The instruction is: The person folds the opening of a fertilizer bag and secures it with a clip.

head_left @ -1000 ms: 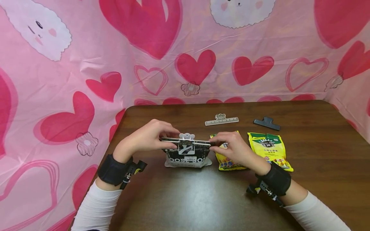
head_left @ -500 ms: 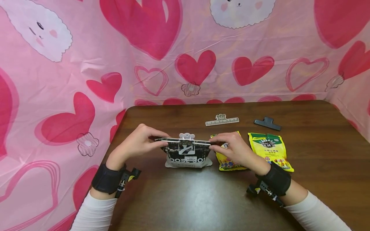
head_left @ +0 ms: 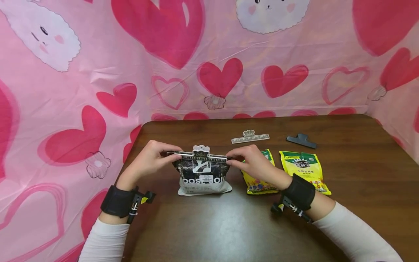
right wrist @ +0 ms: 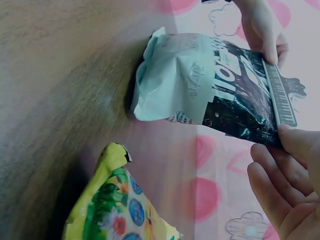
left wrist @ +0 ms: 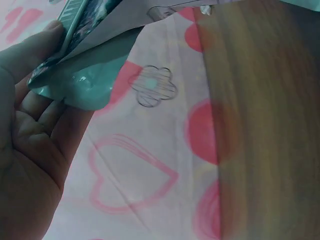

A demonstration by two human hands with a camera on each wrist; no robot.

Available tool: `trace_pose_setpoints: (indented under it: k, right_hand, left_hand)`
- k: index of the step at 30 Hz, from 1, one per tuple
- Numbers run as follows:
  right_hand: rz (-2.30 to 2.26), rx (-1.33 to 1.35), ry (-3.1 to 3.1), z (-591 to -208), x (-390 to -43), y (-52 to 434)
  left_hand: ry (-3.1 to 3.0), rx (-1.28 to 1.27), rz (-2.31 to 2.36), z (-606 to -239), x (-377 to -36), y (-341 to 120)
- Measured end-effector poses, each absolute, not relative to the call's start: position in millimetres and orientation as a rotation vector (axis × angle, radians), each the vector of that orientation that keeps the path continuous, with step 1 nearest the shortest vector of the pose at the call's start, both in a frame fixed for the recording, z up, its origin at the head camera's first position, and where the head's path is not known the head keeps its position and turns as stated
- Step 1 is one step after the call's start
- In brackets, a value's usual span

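Head view, centre: a dark brown wooden table (head_left: 229, 225) stands against a pink cloth backdrop printed with red hearts (head_left: 98, 72). In the upper right of the tabletop lie a white ruler-marked bag clip (head_left: 250, 137) and, further right, a black plastic clip (head_left: 301, 140). Below them, two yellow snack packets lie flat: one with coloured sweets printed on it (head_left: 258, 182), partly hidden behind my right wrist, and one with a green top (head_left: 303, 168) just beside it.

At frame centre the black-and-white stand-up pouch (head_left: 203, 174) rests upright on its base on the table, its top edge closed under a white ruler-marked sealing clip with a scalloped tab (head_left: 200, 154). My left hand (head_left: 152, 162) pinches the left end of that top edge between thumb and curled fingers; my right hand (head_left: 250, 162) pinches the right end likewise. Both wrists wear black straps and angle inward, forearms in white sleeves.

Right wrist view: the pouch (right wrist: 220, 90) appears upper centre, and the clip (right wrist: 280, 100) meets my fingertips (right wrist: 295, 142).
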State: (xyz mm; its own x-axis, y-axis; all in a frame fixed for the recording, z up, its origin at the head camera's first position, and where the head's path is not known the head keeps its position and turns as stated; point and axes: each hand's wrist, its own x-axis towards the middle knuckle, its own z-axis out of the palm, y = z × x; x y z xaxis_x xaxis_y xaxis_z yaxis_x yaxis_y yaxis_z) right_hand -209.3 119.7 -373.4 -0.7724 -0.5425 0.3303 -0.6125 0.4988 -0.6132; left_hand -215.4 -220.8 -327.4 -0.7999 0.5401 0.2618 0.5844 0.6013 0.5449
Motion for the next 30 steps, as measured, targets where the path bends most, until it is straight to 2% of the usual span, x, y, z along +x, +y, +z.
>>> trace_pose_setpoints:
  k: [12,22,30]
  right_hand:
    - [1.31,0.852,-2.825,-383,-247,93]
    - [1.734,0.64,-2.902,-394,-272,74]
    - [1.659,0.583,-2.964,-403,-286,62]
  left_hand:
    - [-2.91,-0.676,-1.086,-354,-246,-241]
    - [-3.019,-0.478,-1.21,-371,-270,-247]
    - [-3.147,-0.334,-1.247,-386,-283,-251]
